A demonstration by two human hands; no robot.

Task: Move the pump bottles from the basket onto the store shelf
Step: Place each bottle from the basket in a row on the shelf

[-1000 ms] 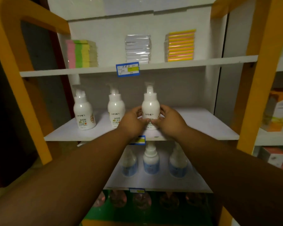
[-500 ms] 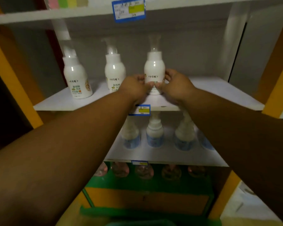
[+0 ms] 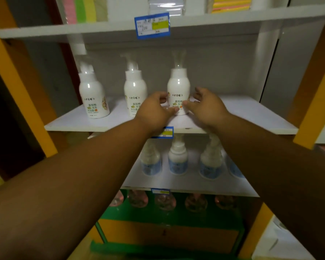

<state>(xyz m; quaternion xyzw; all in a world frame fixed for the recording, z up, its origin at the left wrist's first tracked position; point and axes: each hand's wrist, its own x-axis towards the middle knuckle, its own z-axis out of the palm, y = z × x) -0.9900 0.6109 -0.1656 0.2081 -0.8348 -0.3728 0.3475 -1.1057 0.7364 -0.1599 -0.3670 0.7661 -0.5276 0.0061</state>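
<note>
- Three white pump bottles stand upright in a row on the middle shelf (image 3: 251,117): the left bottle (image 3: 93,98), the middle bottle (image 3: 134,94) and the right bottle (image 3: 178,89), each apart from the next.
- Four blue-labelled bottles (image 3: 177,161) stand on the lower shelf (image 3: 186,182). The right forearm partly hides the one farthest right.
- Below them runs a row of about five clear bottles (image 3: 165,201), too blurred to describe further.
- On the top shelf (image 3: 45,30) are three stacks: pastel packs (image 3: 84,8) at upper left, silvery packs (image 3: 165,4) in the centre and yellow-orange packs (image 3: 231,3) at upper right.
- There are three blue price tags: the upper tag (image 3: 152,25), the middle tag (image 3: 166,132) partly hidden by the left wrist, and the lower tag (image 3: 160,191).
- The left hand (image 3: 154,111) sits just left of the right bottle. Its fingers (image 3: 162,95) are loosely curved with a dark gap to the bottle, and its thumb tip lies across the bottle's low front.
- The right hand (image 3: 207,107) flanks the other side, fingers spread apart and off the bottle, with only the thumb near its base.
- Neither hand clamps the bottle.
</note>
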